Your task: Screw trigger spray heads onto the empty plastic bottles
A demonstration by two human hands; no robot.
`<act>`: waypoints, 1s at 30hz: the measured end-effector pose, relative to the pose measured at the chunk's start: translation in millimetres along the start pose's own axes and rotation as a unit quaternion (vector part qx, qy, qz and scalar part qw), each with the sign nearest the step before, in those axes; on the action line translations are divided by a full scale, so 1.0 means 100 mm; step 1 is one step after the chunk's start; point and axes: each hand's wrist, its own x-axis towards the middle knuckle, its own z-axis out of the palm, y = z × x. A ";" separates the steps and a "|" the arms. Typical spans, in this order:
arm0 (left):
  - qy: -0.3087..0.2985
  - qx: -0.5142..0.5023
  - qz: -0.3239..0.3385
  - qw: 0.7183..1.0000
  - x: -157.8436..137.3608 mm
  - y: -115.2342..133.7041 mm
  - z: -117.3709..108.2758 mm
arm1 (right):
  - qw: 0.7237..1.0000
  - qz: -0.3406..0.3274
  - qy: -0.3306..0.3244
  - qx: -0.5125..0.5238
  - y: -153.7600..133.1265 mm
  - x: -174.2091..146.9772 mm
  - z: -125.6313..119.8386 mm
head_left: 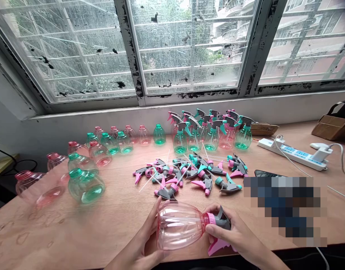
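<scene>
A clear pink spray bottle (179,227) lies sideways in the air near the table's front edge, its base toward the left. My left hand (144,242) is wrapped round the base end, with some fingers hidden behind it. At the neck, my right hand (231,230) grips a grey and pink trigger sprayer (223,220), thumb against the pink collar. The collar sits on the bottle's neck; whether it is fully tight I cannot tell. A pink trigger (217,246) hangs below. Just beyond the bottle lies a pile of loose trigger sprayers (178,172) with thin tubes, in pink and turquoise.
Open-necked green bottles (86,187) and pink bottles (56,187) stand at the left and back. Several bottles with sprayers fitted (213,140) stand by the window wall. Rightward are a power strip (293,153), a cardboard box (332,125) and a partly blurred-out phone (269,174).
</scene>
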 end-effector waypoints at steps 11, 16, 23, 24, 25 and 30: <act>-0.005 -0.021 -0.010 1.000 -0.02 0.07 -0.01 | 1.000 0.003 0.007 0.022 0.00 0.00 0.01; -0.007 0.017 0.001 1.000 -0.02 0.02 -0.02 | 1.000 -0.002 -0.004 0.005 0.00 0.00 0.00; -0.009 -0.044 -0.019 0.999 -0.01 0.08 -0.01 | 1.000 -0.002 0.015 -0.007 -0.02 0.00 0.00; -0.006 -0.039 -0.016 0.999 -0.02 0.08 -0.01 | 1.000 0.001 0.017 0.000 -0.02 0.00 0.01; -0.004 -0.031 -0.012 0.999 -0.02 0.07 -0.01 | 1.000 0.004 0.019 0.007 -0.02 0.00 0.02; -0.008 -0.003 0.010 1.000 -0.03 -0.01 -0.01 | 0.999 -0.001 0.037 -0.005 -0.02 0.00 0.03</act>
